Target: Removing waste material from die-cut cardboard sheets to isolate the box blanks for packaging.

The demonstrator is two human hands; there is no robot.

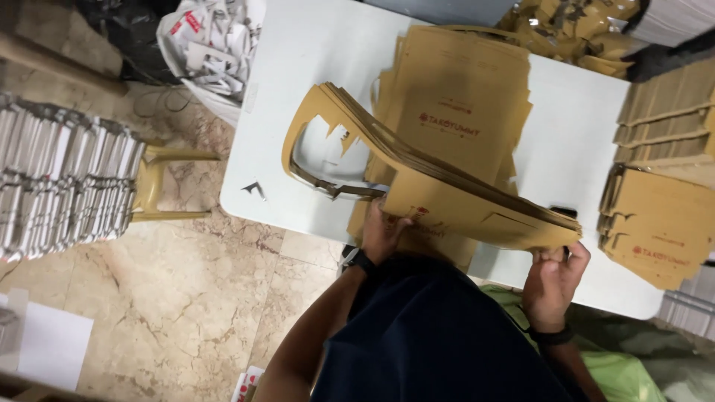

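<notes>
I hold a thick sheaf of brown die-cut cardboard sheets (439, 195) lifted off the white table (305, 82), tilted so its edge faces me. My left hand (381, 232) grips its lower left part from beneath. My right hand (555, 277) pinches its right corner. A loop of brown waste trim (302, 130) hangs from the sheaf's left end. Under the sheaf lies a flat stack of brown printed box blanks (458, 89).
More stacks of brown blanks (659, 223) sit at the table's right edge. A bag of white paper scraps (216, 48) stands on the floor at the left. White stacked sheets (63, 179) rest on a yellow plastic chair (160, 182). Brown scraps (573, 26) lie at the far side.
</notes>
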